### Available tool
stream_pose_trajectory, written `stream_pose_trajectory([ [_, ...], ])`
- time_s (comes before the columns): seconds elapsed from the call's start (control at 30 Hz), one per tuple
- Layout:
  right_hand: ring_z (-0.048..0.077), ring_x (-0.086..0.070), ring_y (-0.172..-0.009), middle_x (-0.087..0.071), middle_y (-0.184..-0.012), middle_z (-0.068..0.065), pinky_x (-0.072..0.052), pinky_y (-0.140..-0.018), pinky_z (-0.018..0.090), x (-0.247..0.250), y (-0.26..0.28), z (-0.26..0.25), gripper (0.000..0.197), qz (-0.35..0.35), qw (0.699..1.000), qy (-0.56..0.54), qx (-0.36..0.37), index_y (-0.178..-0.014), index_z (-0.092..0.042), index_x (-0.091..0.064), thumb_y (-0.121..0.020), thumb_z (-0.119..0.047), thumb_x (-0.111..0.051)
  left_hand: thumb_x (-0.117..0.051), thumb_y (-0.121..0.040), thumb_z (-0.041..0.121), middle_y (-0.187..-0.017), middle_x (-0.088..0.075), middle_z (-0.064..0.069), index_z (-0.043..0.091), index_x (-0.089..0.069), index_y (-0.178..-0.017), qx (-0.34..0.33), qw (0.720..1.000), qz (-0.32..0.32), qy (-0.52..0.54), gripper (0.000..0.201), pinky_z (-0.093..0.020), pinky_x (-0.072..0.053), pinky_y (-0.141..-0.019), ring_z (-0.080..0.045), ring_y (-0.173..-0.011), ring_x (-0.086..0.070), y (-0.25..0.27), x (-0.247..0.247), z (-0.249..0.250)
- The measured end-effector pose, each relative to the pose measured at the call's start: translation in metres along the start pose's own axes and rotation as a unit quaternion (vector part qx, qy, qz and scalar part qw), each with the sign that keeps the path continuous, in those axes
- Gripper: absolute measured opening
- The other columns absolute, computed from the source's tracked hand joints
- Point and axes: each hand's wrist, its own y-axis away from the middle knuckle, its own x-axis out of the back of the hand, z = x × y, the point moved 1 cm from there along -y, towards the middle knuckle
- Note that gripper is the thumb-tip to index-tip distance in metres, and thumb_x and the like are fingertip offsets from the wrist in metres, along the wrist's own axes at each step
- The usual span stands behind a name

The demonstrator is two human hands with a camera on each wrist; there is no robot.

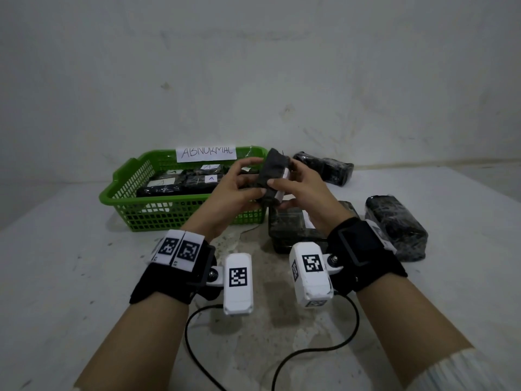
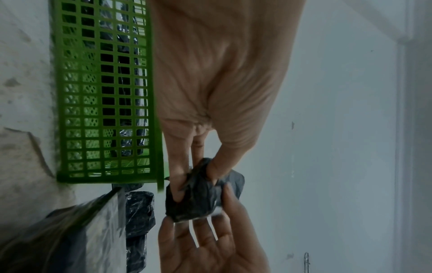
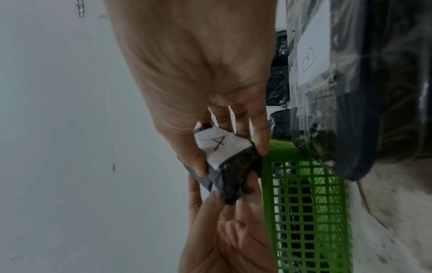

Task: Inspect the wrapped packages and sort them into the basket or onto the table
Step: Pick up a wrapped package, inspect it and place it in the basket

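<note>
the left hand (image 1: 234, 190) and the right hand (image 1: 300, 187) together hold one small black-wrapped package (image 1: 275, 176) in the air, each hand pinching it between thumb and fingertips rather than cupping it. the package stands roughly on end between the two palms, well above the table (image 1: 70, 249). the light fingertip grip leaves most of its faces uncovered, which suits turning it for inspection. in the right wrist view, the face turned toward the right palm carries a white label (image 3: 217, 146) with a handwritten "a".

just beyond and below the left hand sits the green basket (image 1: 118, 176), its far rim bearing a paper sign (image 1: 207, 152) that appears to read "abnormal". several dark packages with white labels (image 1: 180, 184) already lie inside it, at least two marked "a", so the held package probably belongs there too; this is a judgement from the matching letters.

below the right hand a flat wrapped package (image 1: 290, 224) rests on the table. another bulky wrapped package (image 1: 394, 227) lies on the outer side of the right wrist, and a third wrapped package (image 1: 327, 166) lies beyond the right fingertips. these are apart from the basket, grouped on the right-hand side. whether they are already sorted or still waiting cannot be told.
</note>
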Motion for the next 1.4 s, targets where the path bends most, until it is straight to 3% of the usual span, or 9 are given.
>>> stream_pose_trajectory([
  [0.17, 0.009, -0.062, -0.089, -0.062, -0.108, -0.007, -0.055, -0.06, 0.025, -0.001, 0.004, -0.005, 0.039, 0.009, 1.0, -0.029, 0.0, -0.138, -0.03, -0.048, -0.099, -0.03, -0.05, -0.055, -0.087, -0.004, -0.09, -0.053, -0.001, 0.028, -0.051, -0.094, -0.053, 0.989, 0.087, -0.104, 0.033, -0.029, -0.051, -0.07, -0.015, -0.081, -0.056, -0.004, 0.003, -0.002],
  [0.27, 0.01, -0.063, -0.086, -0.065, -0.096, -0.007, -0.056, -0.063, 0.03, 0.002, 0.005, -0.007, 0.035, 0.001, 1.0, -0.029, 0.012, -0.133, -0.032, -0.053, -0.102, -0.019, -0.044, -0.047, -0.094, 0.004, -0.089, -0.057, 0.0, 0.022, -0.054, -0.084, -0.028, 0.989, 0.116, -0.091, 0.022, -0.02, -0.051, -0.06, -0.015, -0.085, -0.057, -0.006, 0.003, -0.005],
  [0.37, 0.011, -0.064, -0.085, -0.06, -0.086, -0.003, -0.056, -0.063, 0.028, 0.004, 0.005, -0.006, 0.038, 0.002, 0.999, -0.029, 0.016, -0.128, -0.033, -0.054, -0.097, -0.011, -0.054, -0.041, -0.1, 0.018, -0.091, -0.059, 0.001, 0.019, -0.052, -0.092, 0.01, 0.993, 0.108, -0.035, 0.013, -0.019, -0.053, -0.061, -0.013, -0.086, -0.059, -0.007, 0.0, -0.004],
  [0.5, 0.009, -0.059, -0.069, -0.053, -0.074, -0.002, -0.052, -0.057, 0.021, 0.002, 0.004, -0.006, 0.039, 0.0, 0.999, -0.031, 0.014, -0.123, -0.021, -0.056, -0.089, -0.006, -0.064, -0.046, -0.097, 0.035, -0.107, -0.06, -0.007, 0.024, -0.046, -0.116, 0.024, 0.997, 0.066, -0.013, 0.022, -0.037, -0.055, -0.082, -0.019, -0.092, -0.064, -0.006, -0.003, -0.003],
  [0.6, 0.006, -0.054, -0.063, -0.053, -0.074, -0.003, -0.046, -0.053, 0.018, 0.0, 0.005, -0.007, 0.026, 0.003, 1.0, -0.013, 0.012, -0.116, -0.019, -0.061, -0.091, -0.012, -0.063, -0.05, -0.096, 0.023, -0.103, -0.064, -0.012, 0.021, -0.041, -0.123, 0.016, 0.998, 0.052, -0.014, 0.029, -0.034, -0.056, -0.08, -0.02, -0.094, -0.065, -0.003, -0.004, -0.002],
  [0.7, 0.007, -0.055, -0.079, -0.058, -0.09, -0.004, -0.043, -0.064, 0.023, 0.001, 0.004, -0.006, 0.016, 0.032, 0.999, 0.007, 0.01, -0.108, -0.029, -0.061, -0.092, -0.028, -0.062, -0.049, -0.097, 0.021, -0.106, -0.064, -0.015, 0.024, -0.043, -0.121, 0.015, 0.999, 0.04, -0.012, 0.025, -0.035, -0.056, -0.081, -0.023, -0.099, -0.065, -0.002, -0.002, -0.001],
  [0.87, 0.01, -0.063, -0.099, -0.061, -0.114, 0.001, -0.052, -0.065, 0.025, -0.002, 0.003, -0.005, 0.045, 0.025, 0.999, -0.034, -0.018, -0.132, -0.023, -0.049, -0.091, -0.032, -0.063, -0.049, -0.097, 0.02, -0.103, -0.064, -0.009, 0.035, -0.052, -0.107, 0.007, 1.0, 0.015, -0.022, 0.019, -0.025, -0.056, -0.072, -0.016, -0.096, -0.065, 0.001, -0.003, 0.003],
  [1.1, 0.01, -0.067, -0.076, -0.068, -0.094, 0.001, -0.056, -0.056, 0.026, -0.005, 0.006, -0.008, 0.011, 0.02, 0.998, -0.066, 0.005, -0.102, -0.018, -0.065, -0.092, -0.014, -0.061, -0.051, -0.095, 0.013, -0.1, -0.056, -0.005, 0.031, -0.051, -0.117, 0.016, 0.999, -0.003, -0.04, 0.028, -0.024, -0.055, -0.079, -0.017, -0.099, -0.062, 0.002, -0.002, 0.003],
  [1.4, 0.006, -0.068, -0.081, -0.07, -0.097, 0.0, -0.055, -0.06, 0.025, -0.004, 0.005, -0.005, 0.02, 0.015, 0.997, -0.075, 0.008, -0.101, -0.027, -0.064, -0.092, -0.009, -0.06, -0.046, -0.095, 0.0, -0.105, -0.062, -0.002, 0.022, -0.044, -0.137, 0.032, 0.998, -0.026, -0.038, 0.047, -0.024, -0.054, -0.082, -0.014, -0.099, -0.064, 0.004, 0.001, 0.005],
])
